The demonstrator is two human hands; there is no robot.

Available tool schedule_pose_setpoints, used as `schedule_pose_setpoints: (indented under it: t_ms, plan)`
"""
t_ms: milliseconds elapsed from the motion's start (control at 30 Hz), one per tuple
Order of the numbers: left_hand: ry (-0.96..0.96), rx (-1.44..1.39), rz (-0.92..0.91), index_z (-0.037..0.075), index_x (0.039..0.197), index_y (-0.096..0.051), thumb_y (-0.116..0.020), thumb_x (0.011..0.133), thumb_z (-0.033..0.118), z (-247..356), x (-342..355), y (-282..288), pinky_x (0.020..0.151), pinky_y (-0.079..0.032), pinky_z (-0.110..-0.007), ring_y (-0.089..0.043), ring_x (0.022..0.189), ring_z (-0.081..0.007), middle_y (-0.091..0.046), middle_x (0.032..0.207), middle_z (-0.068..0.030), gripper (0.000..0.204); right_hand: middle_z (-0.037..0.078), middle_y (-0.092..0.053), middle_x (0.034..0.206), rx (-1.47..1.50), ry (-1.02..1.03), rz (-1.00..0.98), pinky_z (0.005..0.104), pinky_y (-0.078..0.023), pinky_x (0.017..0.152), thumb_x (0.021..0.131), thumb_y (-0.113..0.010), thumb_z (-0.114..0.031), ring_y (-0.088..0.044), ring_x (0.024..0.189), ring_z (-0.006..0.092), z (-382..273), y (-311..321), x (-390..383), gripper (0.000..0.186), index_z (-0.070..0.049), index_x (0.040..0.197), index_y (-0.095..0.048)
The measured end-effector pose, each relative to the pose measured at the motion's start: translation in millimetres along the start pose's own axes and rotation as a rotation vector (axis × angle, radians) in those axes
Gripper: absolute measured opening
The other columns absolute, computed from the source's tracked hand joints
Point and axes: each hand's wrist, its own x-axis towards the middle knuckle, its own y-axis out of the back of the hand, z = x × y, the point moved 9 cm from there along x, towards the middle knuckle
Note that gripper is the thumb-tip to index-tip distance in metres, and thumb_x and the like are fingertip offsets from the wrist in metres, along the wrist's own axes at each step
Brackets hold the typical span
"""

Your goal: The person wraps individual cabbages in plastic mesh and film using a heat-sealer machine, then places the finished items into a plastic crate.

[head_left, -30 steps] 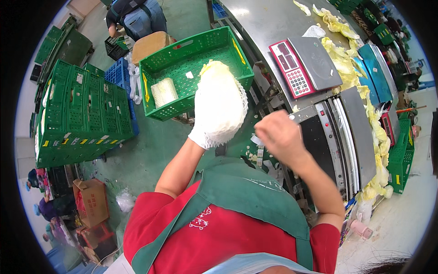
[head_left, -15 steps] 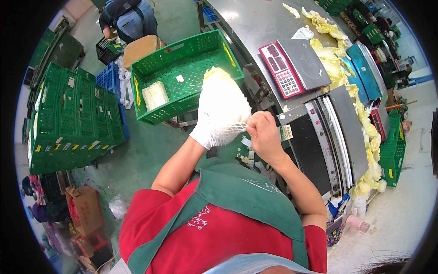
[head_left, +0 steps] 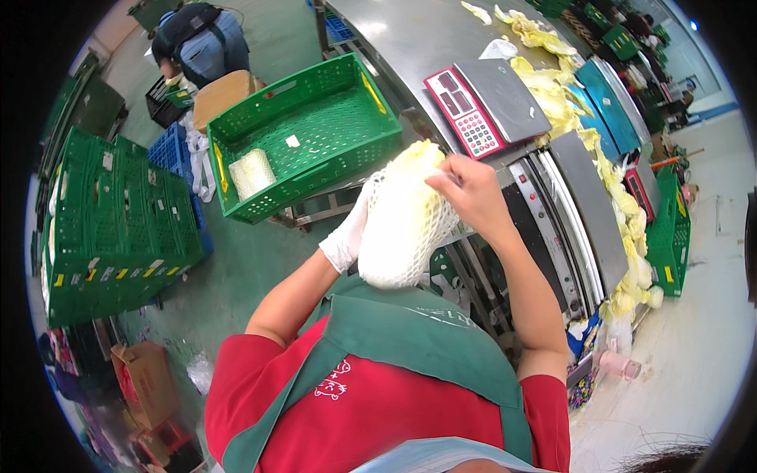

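In front of my apron I hold a pale napa cabbage, its yellow leafy end pointing away from me. A white foam net sleeve covers much of it, stretched along both sides. My left hand, in a white glove, grips the cabbage from the left; its fingers are mostly hidden behind. At the far right of the leafy end, my bare right hand is closed with fingers pinched at the net's edge. Beyond them, a netted cabbage lies in a large green crate.
A red scale and a wrapping machine stand on the right beside the steel table. Loose cabbage leaves lie along it. Stacked green crates stand left. Another person bends over crates at the back.
The cabbage has swung round, its white base now toward me and its leafy end away. My right hand has moved up to the leafy end, and the net now covers the sides.
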Motion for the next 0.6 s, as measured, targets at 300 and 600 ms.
schedule_pose_setpoints:
  t_ms: [300, 600]
  plan:
    - [-0.038, -0.073, -0.004, 0.006, 0.14, -0.048, -0.048, 0.102, 0.037, -13.5, 4.0, -12.2, 0.102, -0.048, -0.037, -0.059, 0.118, -0.0219, -0.059, 0.132, -0.0095, 0.049, 0.005, -0.06, 0.089, 0.26, -0.154, 0.505, 0.0302, -0.048, 0.07, 0.093, -0.066, -0.021, -0.056, 0.076, 0.0134, 108.3, 27.9, -6.9, 0.022, -0.005, 0.106, -0.06]
    - [-0.618, 0.478, 0.218, 0.006, 0.145, -0.034, -0.063, 0.093, 0.042, 33.7, -20.2, -21.2, 0.113, -0.035, -0.043, -0.043, 0.134, -0.0246, -0.04, 0.149, -0.0113, 0.07, 0.015, -0.044, 0.145, 1.438, -0.471, 0.098, 0.0417, -0.045, 0.106, 0.072, -0.077, -0.062, -0.045, 0.134, 0.0238, 71.6, -97.3, -112.3, 0.108, -0.005, 0.149, -0.029]
